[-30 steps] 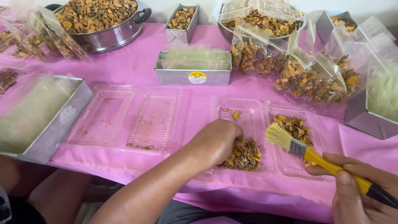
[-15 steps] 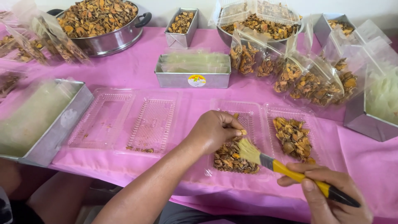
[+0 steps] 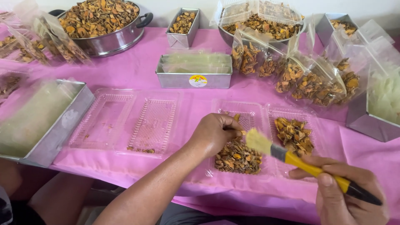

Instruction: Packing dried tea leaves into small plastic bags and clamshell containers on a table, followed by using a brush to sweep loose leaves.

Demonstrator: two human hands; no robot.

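Over the tray, the brush, gripped by right-hand fingers, has neared the curled left hand.

Brush swung from the right tray's pieces to left tray's heap, bristles lifted.

Count of items in view:

- Hands: two, a left hand and a right hand.
- Brush: one yellow-handled brush.
- Clear plastic clamshell trays lying open on the pink tablecloth: two. The empty tray shows two compartments; the filled tray shows two compartments, each with dried orange-brown pieces.
- Round metal pots of dried pieces: two, the handled pot and the rear bowl.
- Rectangular metal tins: at least five, including the labelled tin and the small tin.
- Filled clear bags: several; the exact number cannot be told.
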